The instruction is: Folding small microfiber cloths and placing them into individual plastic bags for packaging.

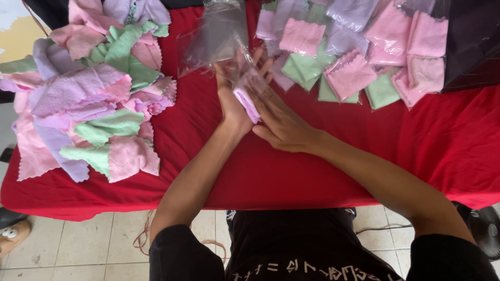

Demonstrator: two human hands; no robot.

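Note:
A folded pink cloth [246, 100] is pressed between my two palms at the middle of the red table [323, 156]. My left hand [233, 101] holds it from the left, and the same hand grips a clear plastic bag [213, 36] that stands up behind it. From the right, my right hand [281, 122] lies flat against the cloth, fingers straight. The cloth sits at the bag's mouth, partly inside the plastic.
A loose heap of pink, purple and green cloths [88, 99] covers the table's left side. Bagged folded cloths [354, 57] in the same colours lie at the back right. Tiled floor [94, 244] shows below the front edge; a dark fan [484, 229] is at lower right.

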